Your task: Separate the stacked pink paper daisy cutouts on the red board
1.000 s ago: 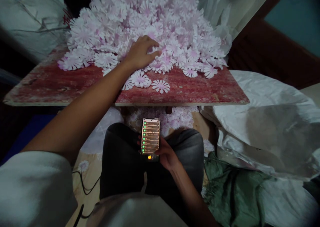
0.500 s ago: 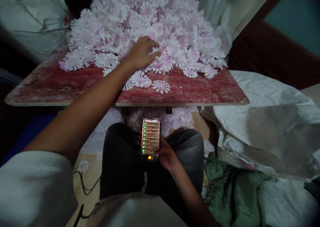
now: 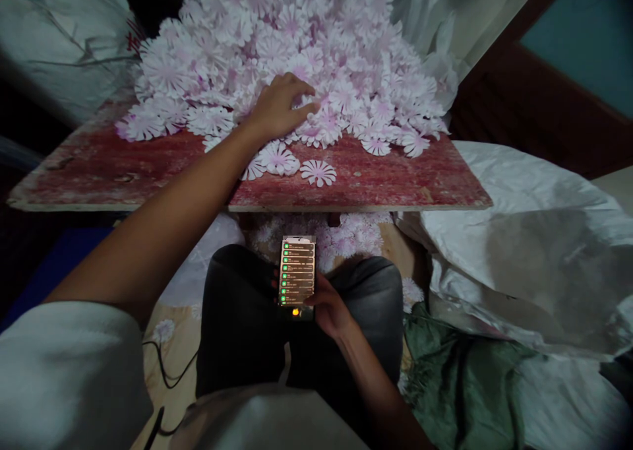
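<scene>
My left hand (image 3: 283,107) rests on the front of a big heap of white and pink paper-like flowers (image 3: 247,34), its thumb and fingers apart, with nothing visibly gripped; some fingertips are hidden among the petals. Low over my lap, my right hand (image 3: 330,305) is wrapped round a phone (image 3: 297,272) with its thumb at the lower right of the lit screen. The screen shows a list of rows with green icons. Near the table's front edge a single flower (image 3: 318,172) lies flat beside a small cluster (image 3: 279,158).
The red worn tabletop (image 3: 395,183) bears the heap. White sacks stand at the left (image 3: 59,47) and right (image 3: 524,239). Green cloth (image 3: 459,377) lies at the lower right. More flowers (image 3: 346,235) lie on the floor under the table, and a black cable (image 3: 165,371) at the left.
</scene>
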### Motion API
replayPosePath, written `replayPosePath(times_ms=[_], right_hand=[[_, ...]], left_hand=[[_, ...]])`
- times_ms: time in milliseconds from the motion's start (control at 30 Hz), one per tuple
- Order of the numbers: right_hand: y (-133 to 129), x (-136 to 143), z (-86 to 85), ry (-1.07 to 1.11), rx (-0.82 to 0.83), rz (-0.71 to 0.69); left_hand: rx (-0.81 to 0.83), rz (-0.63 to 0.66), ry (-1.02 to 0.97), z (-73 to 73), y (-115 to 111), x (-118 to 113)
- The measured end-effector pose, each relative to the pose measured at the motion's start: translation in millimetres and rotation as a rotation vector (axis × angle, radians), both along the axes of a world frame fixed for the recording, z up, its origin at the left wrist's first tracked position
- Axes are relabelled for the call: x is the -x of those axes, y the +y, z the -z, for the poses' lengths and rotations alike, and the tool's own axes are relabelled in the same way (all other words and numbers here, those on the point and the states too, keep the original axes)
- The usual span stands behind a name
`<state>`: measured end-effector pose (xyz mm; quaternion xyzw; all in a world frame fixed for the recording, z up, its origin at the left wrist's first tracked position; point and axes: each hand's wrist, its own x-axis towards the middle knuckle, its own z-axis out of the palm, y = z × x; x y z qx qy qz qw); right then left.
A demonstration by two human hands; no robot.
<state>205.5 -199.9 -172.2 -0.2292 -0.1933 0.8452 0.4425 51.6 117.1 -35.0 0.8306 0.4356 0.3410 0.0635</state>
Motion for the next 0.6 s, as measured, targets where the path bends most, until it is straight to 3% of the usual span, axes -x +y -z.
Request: replayPosePath(times_ms=[600], right_hand=[[0.4, -0.4, 5.5, -0.022, 0.008, 0.000]], left_hand=[[0.015, -0.001, 0.005, -1.7, -1.9, -0.6]])
